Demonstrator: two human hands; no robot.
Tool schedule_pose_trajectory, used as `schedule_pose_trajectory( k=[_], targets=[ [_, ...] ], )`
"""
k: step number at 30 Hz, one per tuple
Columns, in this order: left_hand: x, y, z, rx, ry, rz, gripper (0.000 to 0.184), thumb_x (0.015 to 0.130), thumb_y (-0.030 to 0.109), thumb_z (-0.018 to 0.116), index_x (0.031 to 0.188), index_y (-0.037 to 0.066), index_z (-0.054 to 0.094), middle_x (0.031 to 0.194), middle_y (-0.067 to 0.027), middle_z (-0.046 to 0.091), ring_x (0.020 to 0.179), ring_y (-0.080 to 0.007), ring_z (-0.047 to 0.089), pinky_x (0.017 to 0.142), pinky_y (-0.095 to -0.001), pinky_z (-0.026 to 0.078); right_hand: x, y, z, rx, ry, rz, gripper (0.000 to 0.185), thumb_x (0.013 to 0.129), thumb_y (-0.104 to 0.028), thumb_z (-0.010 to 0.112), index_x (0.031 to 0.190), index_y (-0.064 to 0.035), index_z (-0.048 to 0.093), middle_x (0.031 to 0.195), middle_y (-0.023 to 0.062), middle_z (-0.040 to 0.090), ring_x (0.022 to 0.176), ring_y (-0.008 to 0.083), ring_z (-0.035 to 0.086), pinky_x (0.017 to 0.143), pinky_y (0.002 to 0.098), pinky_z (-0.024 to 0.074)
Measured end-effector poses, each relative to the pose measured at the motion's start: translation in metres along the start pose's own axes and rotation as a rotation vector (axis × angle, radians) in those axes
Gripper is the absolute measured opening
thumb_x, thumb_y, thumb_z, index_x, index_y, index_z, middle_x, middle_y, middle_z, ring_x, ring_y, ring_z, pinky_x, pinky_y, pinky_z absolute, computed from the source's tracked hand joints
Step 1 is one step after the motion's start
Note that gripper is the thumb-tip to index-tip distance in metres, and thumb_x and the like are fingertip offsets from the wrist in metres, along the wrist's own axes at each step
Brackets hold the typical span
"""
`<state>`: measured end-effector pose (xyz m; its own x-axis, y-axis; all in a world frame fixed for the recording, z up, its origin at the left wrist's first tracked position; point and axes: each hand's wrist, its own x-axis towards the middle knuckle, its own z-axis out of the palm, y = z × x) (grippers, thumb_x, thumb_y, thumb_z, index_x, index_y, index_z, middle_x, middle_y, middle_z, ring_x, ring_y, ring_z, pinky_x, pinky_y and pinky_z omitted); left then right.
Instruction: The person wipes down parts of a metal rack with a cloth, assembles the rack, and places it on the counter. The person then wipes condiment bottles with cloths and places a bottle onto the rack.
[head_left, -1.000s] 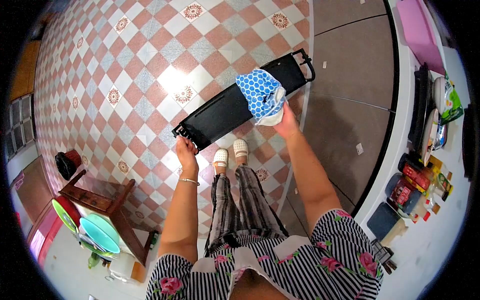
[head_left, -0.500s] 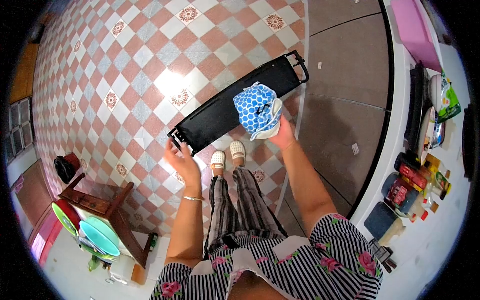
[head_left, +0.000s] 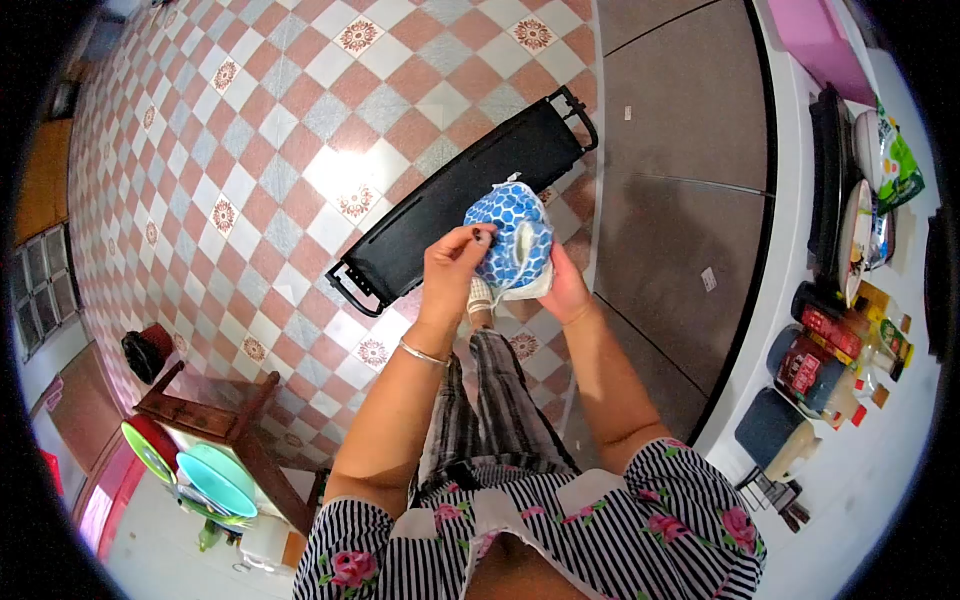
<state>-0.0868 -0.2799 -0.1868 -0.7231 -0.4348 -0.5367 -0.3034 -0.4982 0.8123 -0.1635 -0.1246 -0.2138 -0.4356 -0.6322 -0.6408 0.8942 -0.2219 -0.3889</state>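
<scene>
A blue-and-white honeycomb-patterned cloth bundle (head_left: pixel 512 235), with a white edge and lining, is held up in front of me. My right hand (head_left: pixel 568 290) grips its right and lower side, with the fingers partly behind the cloth. The fingers of my left hand (head_left: pixel 455 262) are pinched together at its left side. A small dark bit shows at those fingertips; I cannot make out what it is. Beneath the cloth, a long black bench-like stand (head_left: pixel 430 225) with tubular end frames stands on the floor.
Left, a wooden stool (head_left: pixel 205 415) stands near turquoise basins (head_left: pixel 215 480), with a black bag (head_left: pixel 145 352) beyond. Along the right runs a white counter (head_left: pixel 735 410) with bottles (head_left: pixel 805 370) and a green packet (head_left: pixel 898 170). The floor is checkered tile (head_left: pixel 290 120).
My left hand has moved up and right from near the stand's end to the cloth and now pinches it. The cloth has turned in my right hand. The view has shifted slightly.
</scene>
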Motion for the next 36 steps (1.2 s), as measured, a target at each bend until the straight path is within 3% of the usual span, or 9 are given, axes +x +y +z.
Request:
schedule_pose_trajectory(
  k=[1,8,12,13,18,25,26,29,36],
  targets=[
    [0.0,0.002,-0.002,-0.134,0.013,-0.163,0.016,0.088,0.021,0.063,0.097,0.009,0.067,0.098,0.0001,0.062,0.08,-0.0079,0.055,0.072,-0.023,0.045,-0.001,-0.001,-0.003,0.069,0.02,-0.001,0.048,0.1,-0.037,0.026,0.136,-0.0085,0.039,0.135,0.0078,0.046,0.122,0.0227,0.046,0.104,0.0397,0.0353],
    [0.005,0.009,-0.012,-0.472,-0.039,-0.269,0.027,0.094,0.026,0.054,0.116,0.011,0.057,0.11,-0.0032,0.062,0.088,-0.0115,0.06,0.077,-0.0241,0.05,0.006,-0.002,-0.007,0.115,0.196,-0.092,0.048,0.099,-0.038,0.03,0.135,-0.009,0.04,0.133,0.0089,0.048,0.121,0.025,0.047,0.104,0.042,0.035],
    [0.007,0.008,-0.017,-0.508,-0.045,-0.245,0.026,0.094,0.025,0.052,0.116,0.011,0.055,0.113,-0.0035,0.061,0.092,-0.0128,0.06,0.08,-0.0264,0.05,0.048,0.01,-0.028,-0.55,0.168,-0.17,0.046,0.097,-0.037,0.039,0.131,-0.0062,0.046,0.123,0.0077,0.055,0.115,0.0183,0.05,0.098,0.0313,0.0371],
    [0.007,0.008,-0.018,-0.513,-0.044,-0.232,0.026,0.094,0.025,0.052,0.115,0.011,0.056,0.113,-0.0034,0.061,0.093,-0.0129,0.06,0.08,-0.0266,0.05,0.062,0.01,-0.018,-0.579,-0.017,-0.21,0.045,0.095,-0.033,0.047,0.13,-0.0045,0.047,0.121,0.0111,0.056,0.113,0.0203,0.051,0.096,0.0325,0.0381],
    [0.009,0.003,-0.023,-0.328,0.004,-0.198,0.021,0.095,0.023,0.05,0.111,0.011,0.057,0.116,-0.0027,0.06,0.095,-0.0122,0.059,0.08,-0.0258,0.048,0.093,0.009,0.009,-1.552,0.166,-0.42,0.061,0.079,-0.023,0.066,0.133,-0.0062,0.043,0.124,0.0209,0.053,0.116,0.0328,0.05,0.098,0.0389,0.0379],
    [0.01,0.0,-0.029,-0.086,0.036,-0.109,0.023,0.095,0.025,0.052,0.11,0.01,0.06,0.104,0.0022,0.059,0.092,-0.0095,0.057,0.079,-0.0237,0.047,0.079,0.002,0.016,-1.286,0.074,-0.568,0.053,0.081,-0.021,0.064,0.127,-0.0006,0.049,0.127,0.0227,0.05,0.12,0.0363,0.046,0.102,0.0407,0.034],
    [0.01,0.0,-0.027,-0.067,0.033,-0.097,0.023,0.095,0.025,0.053,0.11,0.01,0.06,0.103,0.0025,0.059,0.091,-0.0093,0.057,0.079,-0.0233,0.047,0.076,0.004,0.015,-1.382,0.107,-0.692,0.043,0.082,-0.018,0.063,0.12,0.0013,0.055,0.12,0.0192,0.056,0.106,0.0282,0.057,0.092,0.0358,0.0428],
    [0.009,-0.002,-0.02,0.002,0.023,-0.015,0.021,0.094,0.023,0.053,0.109,0.009,0.06,0.101,0.0019,0.059,0.088,-0.0077,0.055,0.077,-0.022,0.046,0.049,-0.008,0.038,-1.036,0.061,-0.263,0.032,0.088,-0.013,0.058,0.117,0.0012,0.058,0.109,0.0083,0.062,0.099,0.0132,0.057,0.086,0.0279,0.0452],
    [0.005,0.0,0.001,-0.024,0.009,0.047,0.018,0.093,0.015,0.054,0.108,0.007,0.06,0.097,-0.0001,0.06,0.087,-0.0075,0.055,0.07,-0.0221,0.048,0.033,-0.01,0.035,-0.9,-0.015,-0.169,0.023,0.087,-0.007,0.06,0.108,0.0019,0.061,0.093,0.003,0.064,0.082,0.0077,0.058,0.073,0.023,0.0475]
  ],
)
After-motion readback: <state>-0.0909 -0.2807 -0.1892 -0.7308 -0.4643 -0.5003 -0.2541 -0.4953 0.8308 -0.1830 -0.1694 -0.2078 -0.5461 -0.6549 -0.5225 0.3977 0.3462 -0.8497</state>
